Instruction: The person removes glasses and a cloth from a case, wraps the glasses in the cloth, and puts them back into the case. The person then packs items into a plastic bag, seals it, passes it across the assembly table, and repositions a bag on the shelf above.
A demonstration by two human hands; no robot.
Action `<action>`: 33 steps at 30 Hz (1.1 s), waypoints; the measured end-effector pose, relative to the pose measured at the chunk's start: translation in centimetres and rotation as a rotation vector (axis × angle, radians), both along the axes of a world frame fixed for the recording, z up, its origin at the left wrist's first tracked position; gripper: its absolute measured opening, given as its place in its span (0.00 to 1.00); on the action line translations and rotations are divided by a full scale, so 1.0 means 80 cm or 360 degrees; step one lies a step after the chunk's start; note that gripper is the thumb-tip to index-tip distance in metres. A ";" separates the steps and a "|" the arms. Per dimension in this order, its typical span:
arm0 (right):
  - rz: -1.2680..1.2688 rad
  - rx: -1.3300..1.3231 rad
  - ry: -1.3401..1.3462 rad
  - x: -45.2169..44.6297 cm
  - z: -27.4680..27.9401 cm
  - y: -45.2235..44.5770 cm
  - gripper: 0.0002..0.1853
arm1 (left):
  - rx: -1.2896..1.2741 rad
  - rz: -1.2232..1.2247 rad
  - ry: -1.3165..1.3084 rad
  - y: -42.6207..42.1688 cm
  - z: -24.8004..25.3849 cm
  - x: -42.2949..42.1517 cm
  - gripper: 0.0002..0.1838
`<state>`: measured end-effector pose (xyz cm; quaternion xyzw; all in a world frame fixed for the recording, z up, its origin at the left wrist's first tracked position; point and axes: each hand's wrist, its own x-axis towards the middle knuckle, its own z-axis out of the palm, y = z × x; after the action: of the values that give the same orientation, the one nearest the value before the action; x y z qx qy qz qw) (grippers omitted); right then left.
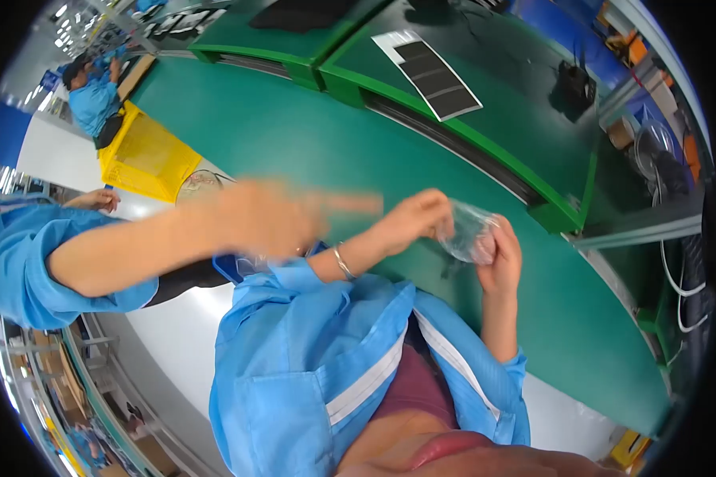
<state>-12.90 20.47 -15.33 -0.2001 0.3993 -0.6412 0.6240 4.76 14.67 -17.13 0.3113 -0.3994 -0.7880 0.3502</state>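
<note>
A small clear plastic bag [467,234] is held up between my two hands, over the green tabletop in front of my chest. My left hand [418,219], with a bracelet at the wrist, pinches its left edge. On the other side, the fingers of my right hand [501,250] are closed on the bag's right edge. Whether anything lies inside the bag I cannot tell. From the left, a co-worker's hand [270,219] reaches in near my left wrist. It is smeared by motion, with a finger or thin object pointing toward my left hand.
The green table [294,127] curves around me. A white sheet with black panels [437,75] lies on the raised green-edged bench beyond it. At the left stand a yellow crate [147,155] and a seated person in blue [95,103]. A black device [573,89] sits at the right.
</note>
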 end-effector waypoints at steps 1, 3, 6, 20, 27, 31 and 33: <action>0.0267 -0.0166 0.0031 -0.008 -0.021 -0.003 0.10 | 0.0333 0.0166 0.0231 0.000 0.018 0.002 0.06; 0.0308 -0.0044 0.0162 -0.001 -0.033 -0.009 0.10 | 0.0425 0.0113 0.0341 -0.013 0.027 0.013 0.07; 0.0407 0.0039 0.0325 0.006 -0.032 -0.018 0.10 | 0.0455 0.0076 0.0579 -0.023 -0.002 0.008 0.08; 0.0378 0.0022 0.0435 -0.018 -0.048 -0.034 0.06 | -0.2126 0.0447 -0.1275 -0.096 0.033 0.029 0.31; 0.0548 -0.0091 0.0842 -0.032 -0.015 -0.011 0.18 | -0.2114 0.0211 -0.1956 -0.218 0.025 0.020 0.37; 0.0319 -0.0173 0.0929 -0.052 -0.005 -0.004 0.22 | -0.2526 0.0349 -0.1995 -0.199 0.029 0.021 0.23; 0.0197 -0.0152 0.0958 -0.061 -0.003 -0.007 0.21 | -0.2604 0.0246 -0.1882 -0.195 0.027 0.029 0.21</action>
<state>-17.81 19.91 -15.53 -0.4340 0.5227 -0.5320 0.5054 7.05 -0.93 -14.97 0.3411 -0.9050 0.0331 0.2519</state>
